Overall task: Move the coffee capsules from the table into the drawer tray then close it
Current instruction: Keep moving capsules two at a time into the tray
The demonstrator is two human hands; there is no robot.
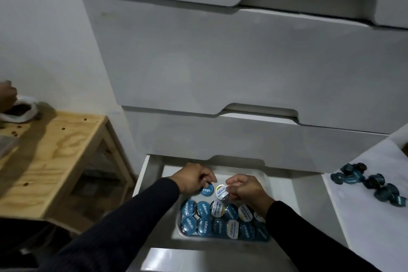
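The tray [266, 180] sits in the open drawer [144, 174], lowest of the chest; rows of capsules [223, 219] fill its near half; two hands reach in behind them; loose capsules [371, 183] lie on the table [364, 223] at right; a wooden table [55, 150] stands left.

Foil, metal, bare wood

The capsules [217, 219] carry glossy printed foil lids inside a smooth, dull metal tray [263, 178]; the drawer fronts [220, 55] are smooth matt white (likely laminate), the side table [57, 150] unfinished grained wood, and the sleeves [123, 227] dark knit cloth.
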